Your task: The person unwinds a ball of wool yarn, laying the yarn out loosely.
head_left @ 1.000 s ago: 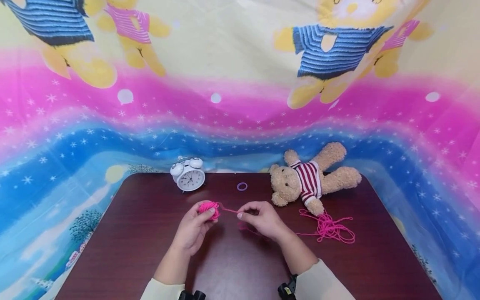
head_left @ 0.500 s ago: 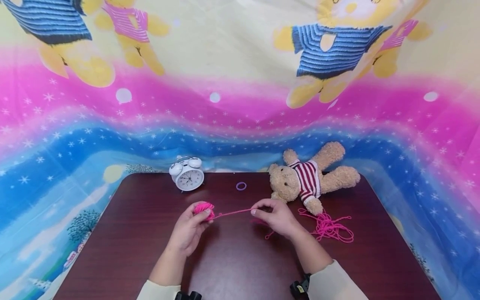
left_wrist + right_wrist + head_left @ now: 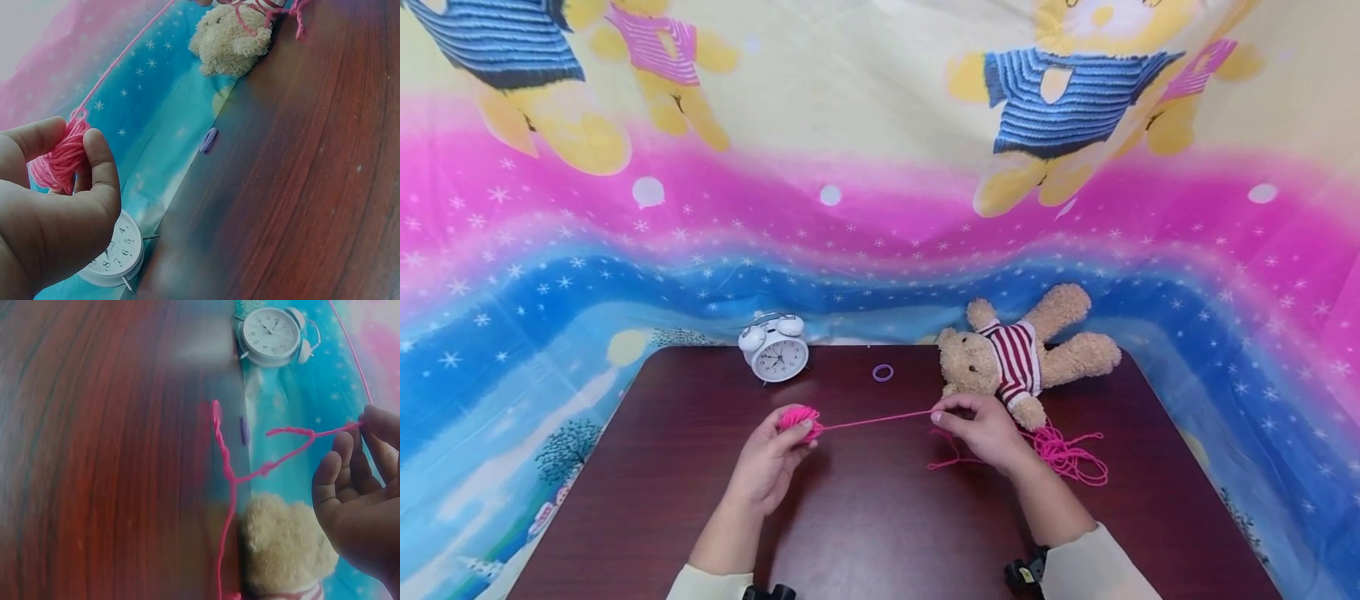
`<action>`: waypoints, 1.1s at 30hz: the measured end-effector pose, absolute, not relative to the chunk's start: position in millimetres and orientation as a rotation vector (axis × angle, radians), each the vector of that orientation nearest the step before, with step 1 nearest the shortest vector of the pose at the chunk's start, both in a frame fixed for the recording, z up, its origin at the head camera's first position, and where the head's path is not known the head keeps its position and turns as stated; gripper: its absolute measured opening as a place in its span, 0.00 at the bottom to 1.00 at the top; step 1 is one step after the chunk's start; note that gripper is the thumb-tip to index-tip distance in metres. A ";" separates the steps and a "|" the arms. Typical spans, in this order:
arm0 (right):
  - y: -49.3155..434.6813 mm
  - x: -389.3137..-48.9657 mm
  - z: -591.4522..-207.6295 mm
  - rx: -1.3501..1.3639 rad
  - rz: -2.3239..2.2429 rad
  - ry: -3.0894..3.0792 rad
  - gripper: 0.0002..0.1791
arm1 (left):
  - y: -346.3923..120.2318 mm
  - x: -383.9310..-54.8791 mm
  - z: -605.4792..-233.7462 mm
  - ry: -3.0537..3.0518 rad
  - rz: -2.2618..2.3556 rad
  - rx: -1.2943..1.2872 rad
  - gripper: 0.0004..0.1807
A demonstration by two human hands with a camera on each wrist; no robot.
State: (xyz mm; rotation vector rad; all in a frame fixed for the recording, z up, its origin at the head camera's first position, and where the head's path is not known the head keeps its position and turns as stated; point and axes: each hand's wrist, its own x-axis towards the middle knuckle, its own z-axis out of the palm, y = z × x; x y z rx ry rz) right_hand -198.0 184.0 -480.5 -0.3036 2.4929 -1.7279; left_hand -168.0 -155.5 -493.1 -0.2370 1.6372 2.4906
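Note:
A small wound ball of pink yarn (image 3: 799, 421) is held between the thumb and fingers of my left hand (image 3: 765, 467). From it a single strand (image 3: 880, 418) runs taut to my right hand (image 3: 981, 433), which pinches it between thumb and forefinger. In the right wrist view, slack yarn (image 3: 275, 467) with twists dangles below the pinch. A loose tangle of the same pink yarn (image 3: 1071, 457) lies on the table to the right, partly behind my right wrist.
On the dark wooden table (image 3: 865, 517) a white alarm clock (image 3: 777, 354) stands at the back left. A purple ring (image 3: 883, 372) lies at the back middle. A teddy bear (image 3: 1018, 358) in a striped shirt lies at the back right. A printed cloth (image 3: 880, 283) hangs behind.
My right hand has moved to the right, drawing the strand longer and straighter. My left hand, still gripping the yarn ball, has shifted slightly left.

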 end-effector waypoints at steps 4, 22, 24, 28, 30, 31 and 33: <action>193.4 -198.9 -480.5 -0.302 -1.736 2.484 0.09 | -157.0 -167.5 -494.1 1.632 2.501 -0.237 0.18; 237.8 -192.4 -478.1 -0.158 -1.650 2.577 0.14 | -167.8 -165.3 -492.9 1.646 2.518 -0.260 0.16; 244.0 -191.4 -476.5 -0.154 -1.637 2.592 0.14 | -168.7 -165.1 -492.3 1.653 2.510 -0.267 0.17; 256.4 -189.6 -473.7 -0.141 -1.629 2.603 0.15 | -171.2 -164.7 -491.9 1.665 2.508 -0.277 0.17; 262.3 -189.1 -473.3 -0.121 -1.623 2.611 0.16 | -172.4 -164.5 -491.9 1.670 2.507 -0.274 0.17; 265.0 -188.9 -473.3 -0.112 -1.622 2.611 0.16 | -173.0 -164.5 -492.1 1.672 2.509 -0.268 0.16; 270.8 -188.6 -473.6 -0.089 -1.615 2.622 0.18 | -174.1 -164.5 -492.7 1.675 2.509 -0.257 0.16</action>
